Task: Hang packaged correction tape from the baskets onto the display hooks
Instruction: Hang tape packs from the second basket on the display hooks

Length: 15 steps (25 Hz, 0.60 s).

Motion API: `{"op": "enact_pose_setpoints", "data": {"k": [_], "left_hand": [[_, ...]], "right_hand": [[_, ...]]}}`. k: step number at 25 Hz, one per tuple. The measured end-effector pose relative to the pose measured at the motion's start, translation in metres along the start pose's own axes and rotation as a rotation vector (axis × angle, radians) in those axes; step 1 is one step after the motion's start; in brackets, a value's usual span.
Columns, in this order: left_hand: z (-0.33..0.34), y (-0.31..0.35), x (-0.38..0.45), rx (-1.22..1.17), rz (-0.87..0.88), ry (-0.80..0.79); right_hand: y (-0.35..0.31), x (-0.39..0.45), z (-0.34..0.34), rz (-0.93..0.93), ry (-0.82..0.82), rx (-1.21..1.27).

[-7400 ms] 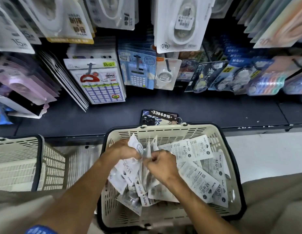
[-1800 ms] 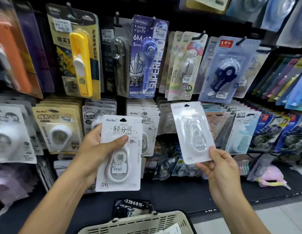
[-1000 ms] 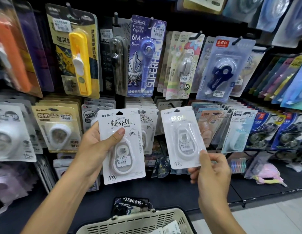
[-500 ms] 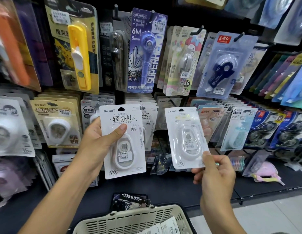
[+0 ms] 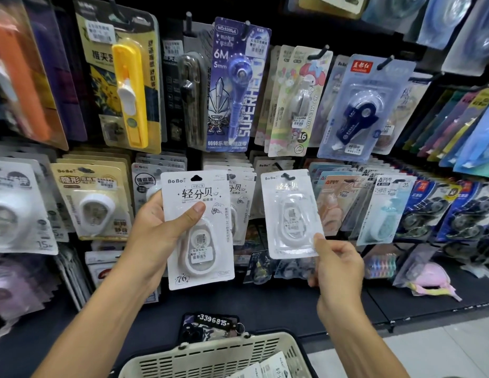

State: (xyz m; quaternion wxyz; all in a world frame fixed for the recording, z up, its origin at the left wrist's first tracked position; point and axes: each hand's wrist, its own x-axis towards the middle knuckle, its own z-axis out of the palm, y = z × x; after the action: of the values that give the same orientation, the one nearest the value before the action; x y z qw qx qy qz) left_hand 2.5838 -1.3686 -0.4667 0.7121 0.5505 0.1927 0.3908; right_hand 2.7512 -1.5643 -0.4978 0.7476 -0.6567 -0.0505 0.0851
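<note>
Two BoBo correction tape packs are up at the display. The right pack [image 5: 291,214] is pinched at its bottom right corner by the right hand [image 5: 337,271], thumb on the front. It is roughly upright, long axis vertical, top leaning slightly left, and its hang hole [image 5: 285,175] sits level with the middle row of hooks. It overlaps the hanging BoBo stack [image 5: 267,170] behind, so the hook tip looks to be at or through the hole; can't tell if it has caught. The right hand is nearer that hook, and the pack lies up and left of it.

The left pack [image 5: 198,230] is gripped by the left hand [image 5: 158,236], thumb across the front and fingers behind, upright and waiting, in front of the same-brand stack [image 5: 237,197].

The basket [image 5: 210,358] is below with more packs [image 5: 267,368] in it.

Likely next: push the right pack back onto the hook.
</note>
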Motion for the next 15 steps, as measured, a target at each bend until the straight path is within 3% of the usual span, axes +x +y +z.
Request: {"op": "enact_pose_setpoints", "data": {"k": [3, 6, 8, 11, 15], "left_hand": [[0.003, -0.001, 0.0, -0.087, -0.017, 0.054], [0.011, -0.005, -0.002, -0.577, -0.205, 0.025], [0.022, -0.01, -0.009, -0.681, -0.256, -0.037], [0.028, -0.016, -0.014, -0.354, -0.161, 0.005], [0.021, -0.007, -0.009, 0.137, -0.035, -0.053]], "right_hand": [[0.003, -0.002, 0.002, 0.227, -0.174, -0.025], [0.018, -0.036, 0.02, 0.27, -0.623, -0.075], [0.022, -0.053, 0.038, 0.274, -0.778, 0.055], [0.008, -0.05, 0.046, 0.291, -0.719, 0.263], [-0.005, -0.038, 0.023, 0.151, -0.8, 0.019]]}}
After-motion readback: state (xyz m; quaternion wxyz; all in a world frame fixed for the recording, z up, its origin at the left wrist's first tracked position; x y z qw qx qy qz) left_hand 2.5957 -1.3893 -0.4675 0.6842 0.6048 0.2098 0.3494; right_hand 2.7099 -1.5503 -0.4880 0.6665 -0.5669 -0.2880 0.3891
